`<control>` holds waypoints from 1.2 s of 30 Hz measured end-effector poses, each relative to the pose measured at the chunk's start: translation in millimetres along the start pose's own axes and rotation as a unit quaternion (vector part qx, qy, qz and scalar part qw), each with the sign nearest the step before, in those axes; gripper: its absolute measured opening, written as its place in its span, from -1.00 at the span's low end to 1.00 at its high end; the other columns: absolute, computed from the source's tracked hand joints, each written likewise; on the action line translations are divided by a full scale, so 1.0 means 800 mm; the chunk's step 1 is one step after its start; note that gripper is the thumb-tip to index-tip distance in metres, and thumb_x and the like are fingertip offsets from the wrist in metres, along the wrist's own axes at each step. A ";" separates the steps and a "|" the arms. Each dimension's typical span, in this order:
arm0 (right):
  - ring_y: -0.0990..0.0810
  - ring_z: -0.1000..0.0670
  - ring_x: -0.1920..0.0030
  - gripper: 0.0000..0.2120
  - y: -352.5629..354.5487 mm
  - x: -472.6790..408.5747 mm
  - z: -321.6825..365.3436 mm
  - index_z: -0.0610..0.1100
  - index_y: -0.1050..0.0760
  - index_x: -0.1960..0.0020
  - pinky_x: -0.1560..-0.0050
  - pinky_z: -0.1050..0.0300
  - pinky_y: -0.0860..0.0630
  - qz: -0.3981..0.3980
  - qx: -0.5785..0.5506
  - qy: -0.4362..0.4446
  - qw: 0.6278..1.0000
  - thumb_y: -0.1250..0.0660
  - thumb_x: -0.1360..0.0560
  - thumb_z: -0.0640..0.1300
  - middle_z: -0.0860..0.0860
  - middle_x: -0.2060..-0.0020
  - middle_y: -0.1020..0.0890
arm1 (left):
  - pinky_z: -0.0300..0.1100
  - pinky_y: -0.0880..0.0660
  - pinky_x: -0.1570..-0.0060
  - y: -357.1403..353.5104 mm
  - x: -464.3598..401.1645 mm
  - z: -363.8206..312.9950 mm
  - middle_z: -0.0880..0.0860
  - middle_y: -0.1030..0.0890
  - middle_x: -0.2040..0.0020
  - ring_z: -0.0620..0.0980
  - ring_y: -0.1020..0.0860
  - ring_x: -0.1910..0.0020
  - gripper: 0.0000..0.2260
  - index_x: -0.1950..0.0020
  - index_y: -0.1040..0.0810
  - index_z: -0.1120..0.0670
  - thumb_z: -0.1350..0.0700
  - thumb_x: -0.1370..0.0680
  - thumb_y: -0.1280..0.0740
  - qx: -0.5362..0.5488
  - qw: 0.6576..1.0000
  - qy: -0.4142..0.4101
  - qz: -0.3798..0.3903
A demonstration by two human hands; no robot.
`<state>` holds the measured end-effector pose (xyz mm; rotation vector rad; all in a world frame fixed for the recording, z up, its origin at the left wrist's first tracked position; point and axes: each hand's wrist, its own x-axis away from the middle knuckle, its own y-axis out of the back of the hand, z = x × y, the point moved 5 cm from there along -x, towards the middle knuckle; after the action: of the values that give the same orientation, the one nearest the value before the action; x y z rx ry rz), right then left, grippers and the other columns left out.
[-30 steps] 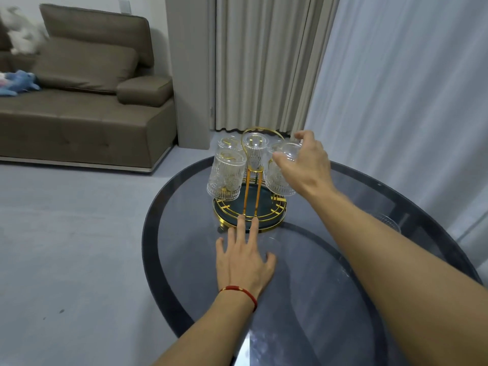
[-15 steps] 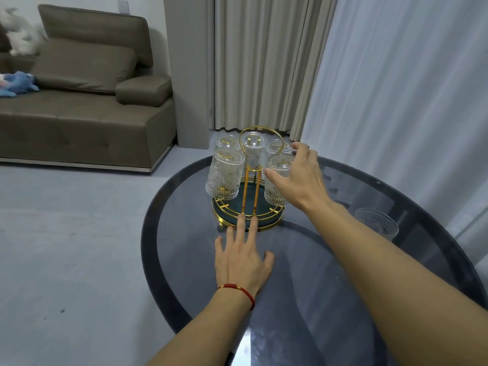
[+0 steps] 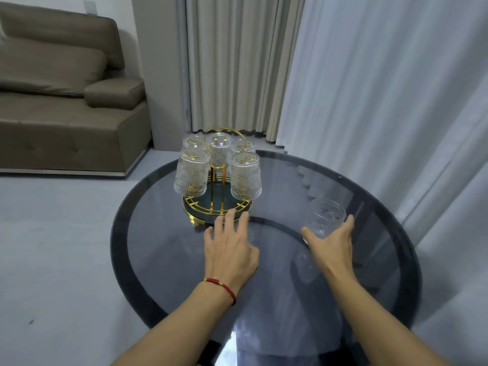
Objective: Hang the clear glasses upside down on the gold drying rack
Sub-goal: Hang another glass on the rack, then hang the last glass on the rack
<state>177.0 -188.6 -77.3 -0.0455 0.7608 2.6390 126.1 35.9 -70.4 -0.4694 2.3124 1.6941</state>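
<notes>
The gold drying rack (image 3: 217,211) stands on the far side of a round dark glass table (image 3: 277,299). Several clear ribbed glasses hang upside down on it, one at front left (image 3: 190,173) and one at front right (image 3: 246,177). Another clear glass (image 3: 326,216) stands upright on the table to the right of the rack. My right hand (image 3: 331,247) is open just in front of that glass, thumb and fingers spread around its base, touching or nearly so. My left hand (image 3: 229,248) lies flat on the table, fingertips against the rack's base.
White curtains (image 3: 383,88) hang close behind the table at the right. A brown sofa (image 3: 66,101) stands at the back left across grey floor. The table's rim curves close to the curtains.
My right hand let go of the front right glass, which now hangs on the rack, and moved right and nearer to the upright glass. My left hand stayed put.
</notes>
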 end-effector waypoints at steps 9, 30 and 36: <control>-0.50 -0.25 -0.34 -0.22 0.003 -0.010 -0.027 -0.16 -0.36 -0.42 -0.36 -0.25 -0.43 0.020 0.002 -0.015 1.000 -0.58 -0.35 0.12 -0.16 -0.33 -0.56 | 0.05 -0.39 -0.34 0.001 0.012 -0.036 0.08 -0.46 -0.35 0.08 -0.35 -0.36 -0.48 -0.46 -0.38 0.08 0.15 -0.49 -0.34 0.148 0.988 -0.043 -0.011; -0.74 0.03 -0.04 -0.58 -0.014 0.075 0.064 0.00 -0.49 -0.32 -0.08 -0.02 -0.69 0.245 -0.186 0.093 0.947 -0.48 -0.53 0.08 -0.05 -0.11 -0.72 | 0.17 -0.67 0.02 0.009 0.006 -0.011 0.25 -0.71 -0.12 0.23 -0.69 -0.08 -0.73 -0.19 -0.65 0.17 0.05 -0.57 -0.37 0.751 0.599 0.256 0.102; -0.61 0.08 -0.18 -0.42 -0.004 0.077 0.115 0.08 -0.45 -0.41 -0.22 -0.04 -0.60 0.123 -0.067 0.227 0.964 -0.52 -0.45 0.13 0.10 -0.19 -0.62 | -0.12 -0.54 0.01 0.021 0.001 0.043 0.05 -0.63 -0.02 0.06 -0.57 -0.03 -0.82 -0.04 -0.64 0.05 0.07 -0.62 -0.25 0.429 0.865 0.240 -0.106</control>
<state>128.2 -116.7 -9.1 -0.6527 0.7652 2.9536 118.9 73.2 -66.6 -0.9506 2.8841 0.3394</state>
